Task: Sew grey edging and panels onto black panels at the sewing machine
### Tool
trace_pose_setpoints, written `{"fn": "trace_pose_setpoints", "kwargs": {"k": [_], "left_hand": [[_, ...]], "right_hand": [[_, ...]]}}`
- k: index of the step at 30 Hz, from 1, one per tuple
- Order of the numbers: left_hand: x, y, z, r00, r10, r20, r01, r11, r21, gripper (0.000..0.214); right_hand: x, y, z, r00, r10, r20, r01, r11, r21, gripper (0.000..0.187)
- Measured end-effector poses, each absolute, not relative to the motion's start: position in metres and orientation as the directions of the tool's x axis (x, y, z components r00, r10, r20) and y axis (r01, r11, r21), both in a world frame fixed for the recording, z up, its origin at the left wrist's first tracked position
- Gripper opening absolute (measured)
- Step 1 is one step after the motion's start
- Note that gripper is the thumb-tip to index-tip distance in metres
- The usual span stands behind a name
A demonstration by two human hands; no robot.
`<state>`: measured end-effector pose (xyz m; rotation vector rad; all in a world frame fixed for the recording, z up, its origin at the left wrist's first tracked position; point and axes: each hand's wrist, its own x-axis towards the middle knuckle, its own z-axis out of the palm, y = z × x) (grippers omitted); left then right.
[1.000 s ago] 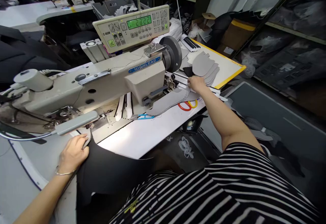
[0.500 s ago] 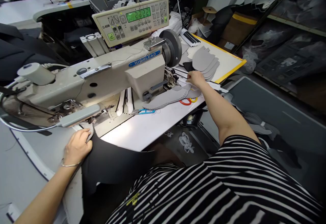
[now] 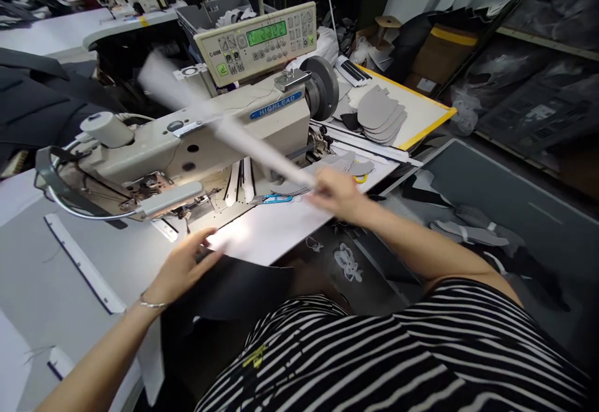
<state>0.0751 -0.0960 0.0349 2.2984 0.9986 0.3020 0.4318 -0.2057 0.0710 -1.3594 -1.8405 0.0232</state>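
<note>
A long white strip [image 3: 255,147], smeared by motion, slants up and left from my right hand [image 3: 339,195], whose fingers are closed on its lower end. It passes in front of the sewing machine [image 3: 215,128]. My left hand [image 3: 189,265] is by the table's front edge, thumb and fingers apart, with nothing between them. Just beyond it lies the lit needle area beneath a grey lamp bar [image 3: 172,200]. Dark grey material [image 3: 243,287] hangs over the edge beside my left hand. Blue thread snips [image 3: 277,199] rest on the table near my right hand.
A control panel [image 3: 257,44] stands behind the machine. Several grey cut pieces [image 3: 381,112] are stacked at the table's right end, near more white strips [image 3: 369,143]. On the left, a white strip with a dark edge [image 3: 84,262] lies on grey material. A grey bin [image 3: 528,212] stands at right.
My right hand has lifted a white strip from the table's right side and swung it left. My left hand has let go of the dark grey material and opened. The view has shifted slightly.
</note>
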Motion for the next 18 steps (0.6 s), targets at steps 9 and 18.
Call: {"fn": "trace_pose_setpoints", "kwargs": {"k": [9,18], "left_hand": [[0.1,-0.136,0.038,0.34,0.794,-0.504,0.004,0.535,0.845,0.033],[0.092,-0.12,0.031,0.36,0.72,-0.593,-0.06,0.652,0.756,0.025]], "right_hand": [[0.324,-0.19,0.028,-0.53,0.828,0.183,0.455,0.46,-0.762,0.029],[0.29,-0.122,0.005,-0.611,0.699,0.37,0.567,0.713,-0.412,0.03]]}}
